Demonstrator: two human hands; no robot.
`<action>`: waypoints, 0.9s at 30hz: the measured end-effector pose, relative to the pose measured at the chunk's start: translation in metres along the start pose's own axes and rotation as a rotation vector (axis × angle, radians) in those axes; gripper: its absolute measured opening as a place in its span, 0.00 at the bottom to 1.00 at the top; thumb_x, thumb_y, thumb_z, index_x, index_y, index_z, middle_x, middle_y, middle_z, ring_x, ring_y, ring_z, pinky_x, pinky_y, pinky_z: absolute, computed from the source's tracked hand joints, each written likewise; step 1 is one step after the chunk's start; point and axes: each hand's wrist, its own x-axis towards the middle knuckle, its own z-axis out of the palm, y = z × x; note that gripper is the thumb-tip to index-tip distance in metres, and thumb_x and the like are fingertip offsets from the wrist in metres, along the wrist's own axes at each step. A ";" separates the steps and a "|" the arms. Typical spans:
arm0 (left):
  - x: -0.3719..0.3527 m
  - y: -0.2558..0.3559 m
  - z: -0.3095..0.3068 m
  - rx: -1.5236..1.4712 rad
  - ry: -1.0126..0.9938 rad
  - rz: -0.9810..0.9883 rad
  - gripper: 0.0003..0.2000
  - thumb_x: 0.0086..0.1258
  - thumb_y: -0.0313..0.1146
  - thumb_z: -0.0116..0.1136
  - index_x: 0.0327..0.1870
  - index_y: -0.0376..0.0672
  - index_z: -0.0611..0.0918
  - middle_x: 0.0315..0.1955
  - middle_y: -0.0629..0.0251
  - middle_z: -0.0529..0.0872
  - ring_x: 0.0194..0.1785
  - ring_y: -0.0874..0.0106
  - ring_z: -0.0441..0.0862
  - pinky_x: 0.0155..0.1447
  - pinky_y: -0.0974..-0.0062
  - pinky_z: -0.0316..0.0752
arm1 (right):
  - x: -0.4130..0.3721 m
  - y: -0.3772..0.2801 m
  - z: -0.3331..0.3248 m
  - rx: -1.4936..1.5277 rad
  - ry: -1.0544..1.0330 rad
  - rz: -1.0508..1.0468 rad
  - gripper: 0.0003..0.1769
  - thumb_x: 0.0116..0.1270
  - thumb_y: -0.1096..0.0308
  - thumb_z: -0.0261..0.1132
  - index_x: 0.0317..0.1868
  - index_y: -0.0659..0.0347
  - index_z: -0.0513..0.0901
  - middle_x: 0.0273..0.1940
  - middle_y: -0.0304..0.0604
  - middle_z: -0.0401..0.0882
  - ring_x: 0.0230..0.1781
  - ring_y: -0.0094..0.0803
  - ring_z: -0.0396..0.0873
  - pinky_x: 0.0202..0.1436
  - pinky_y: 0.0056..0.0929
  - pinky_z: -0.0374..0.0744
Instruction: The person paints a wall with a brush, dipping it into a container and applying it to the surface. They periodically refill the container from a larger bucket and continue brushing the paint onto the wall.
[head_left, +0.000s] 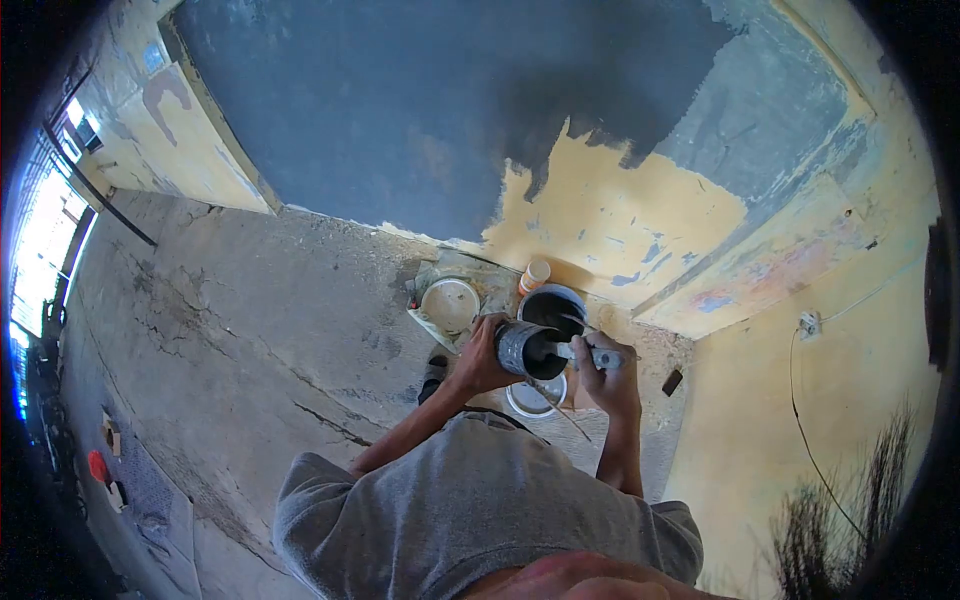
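My left hand is wrapped round the side of a paint-smeared tin can, tilted so that its dark mouth faces right. In my right hand is the pale handle of a paintbrush. Its far end reaches into the can's mouth, and the bristles are hidden inside. Just beyond the can stands a bucket with dark paint in it and a thin stick or handle leaning at its rim. Below the can, a round white lid or tub is partly covered by my hands and a thin stick.
Ahead is a wall painted dark grey, with a bare yellow patch. An orange-and-white bottle stands by the bucket. Left of it, a round white lid or tub rests on a plastic sheet. A small dark block lies on the cracked concrete floor.
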 end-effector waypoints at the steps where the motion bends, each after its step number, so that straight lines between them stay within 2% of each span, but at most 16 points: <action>1: 0.000 0.001 0.001 0.019 0.000 0.013 0.46 0.34 0.39 0.80 0.59 0.38 0.66 0.50 0.52 0.75 0.57 0.48 0.72 0.60 0.55 0.70 | -0.001 -0.001 0.002 -0.074 0.031 -0.079 0.13 0.69 0.67 0.62 0.26 0.62 0.79 0.18 0.41 0.78 0.16 0.26 0.77 0.22 0.28 0.72; 5: -0.003 -0.003 0.005 0.013 -0.035 0.001 0.47 0.33 0.40 0.81 0.59 0.38 0.66 0.50 0.52 0.75 0.57 0.48 0.71 0.60 0.55 0.70 | -0.011 0.008 0.003 0.016 -0.019 -0.027 0.12 0.69 0.67 0.63 0.26 0.62 0.79 0.19 0.42 0.79 0.16 0.27 0.77 0.22 0.27 0.72; 7: -0.004 -0.008 0.008 0.025 -0.039 0.037 0.50 0.32 0.43 0.84 0.60 0.41 0.65 0.53 0.50 0.74 0.58 0.50 0.74 0.60 0.56 0.71 | -0.013 0.005 -0.001 0.189 -0.030 0.152 0.12 0.68 0.68 0.63 0.26 0.62 0.78 0.19 0.44 0.80 0.16 0.30 0.77 0.22 0.28 0.73; 10: -0.005 -0.004 0.006 -0.006 -0.031 0.007 0.50 0.32 0.42 0.84 0.61 0.41 0.65 0.53 0.50 0.74 0.58 0.50 0.74 0.59 0.56 0.71 | -0.017 0.015 -0.002 0.193 0.029 0.185 0.12 0.68 0.69 0.63 0.26 0.63 0.77 0.19 0.44 0.80 0.16 0.29 0.78 0.23 0.28 0.73; 11: -0.004 -0.002 0.004 -0.007 -0.031 0.007 0.50 0.32 0.42 0.84 0.61 0.41 0.65 0.53 0.50 0.74 0.58 0.50 0.74 0.59 0.56 0.71 | -0.017 0.013 -0.001 0.192 0.029 0.185 0.12 0.68 0.69 0.63 0.26 0.63 0.77 0.19 0.44 0.80 0.16 0.29 0.78 0.23 0.28 0.73; 13: -0.004 0.002 0.001 -0.003 0.000 0.065 0.50 0.32 0.42 0.84 0.60 0.41 0.66 0.52 0.50 0.75 0.57 0.50 0.74 0.59 0.57 0.71 | -0.016 0.006 0.000 -0.135 0.038 0.005 0.13 0.68 0.68 0.62 0.25 0.64 0.78 0.19 0.42 0.80 0.17 0.24 0.77 0.22 0.27 0.72; 14: -0.005 0.000 0.002 -0.005 -0.003 0.063 0.50 0.32 0.42 0.84 0.60 0.41 0.66 0.52 0.50 0.75 0.57 0.50 0.74 0.59 0.57 0.71 | -0.017 0.005 0.003 -0.136 0.037 0.010 0.13 0.68 0.68 0.62 0.25 0.64 0.78 0.19 0.42 0.80 0.17 0.24 0.77 0.22 0.27 0.72; 16: -0.007 -0.007 0.005 0.004 -0.005 0.053 0.49 0.32 0.44 0.85 0.59 0.40 0.66 0.51 0.50 0.75 0.56 0.52 0.75 0.59 0.59 0.72 | -0.019 0.002 0.007 0.059 0.046 -0.022 0.12 0.69 0.68 0.62 0.26 0.63 0.78 0.18 0.41 0.78 0.17 0.21 0.75 0.23 0.26 0.72; 20: -0.015 -0.020 0.016 0.017 0.020 0.029 0.50 0.31 0.46 0.85 0.58 0.37 0.67 0.50 0.51 0.75 0.54 0.58 0.76 0.57 0.62 0.72 | -0.028 0.004 0.006 0.146 0.068 0.107 0.16 0.71 0.68 0.59 0.24 0.63 0.78 0.16 0.35 0.75 0.12 0.19 0.69 0.17 0.19 0.66; 23: -0.012 -0.019 0.009 -0.017 0.069 0.022 0.49 0.32 0.42 0.85 0.58 0.38 0.66 0.50 0.51 0.76 0.54 0.56 0.76 0.58 0.60 0.72 | -0.037 0.005 0.001 0.227 0.162 0.146 0.15 0.72 0.66 0.58 0.26 0.64 0.77 0.16 0.38 0.75 0.11 0.20 0.69 0.15 0.20 0.66; 25: -0.008 -0.016 0.005 -0.013 0.075 0.037 0.49 0.32 0.41 0.85 0.59 0.39 0.65 0.50 0.51 0.76 0.54 0.55 0.76 0.59 0.59 0.72 | -0.039 0.005 -0.003 0.406 0.350 0.212 0.12 0.70 0.69 0.61 0.27 0.64 0.77 0.17 0.37 0.75 0.13 0.21 0.71 0.16 0.22 0.67; 27: -0.006 -0.011 0.002 -0.015 0.065 -0.022 0.50 0.30 0.38 0.85 0.59 0.40 0.65 0.50 0.51 0.77 0.54 0.53 0.77 0.58 0.58 0.73 | -0.041 0.004 -0.009 0.442 0.413 0.200 0.13 0.70 0.68 0.61 0.27 0.64 0.75 0.17 0.39 0.74 0.11 0.22 0.70 0.14 0.22 0.66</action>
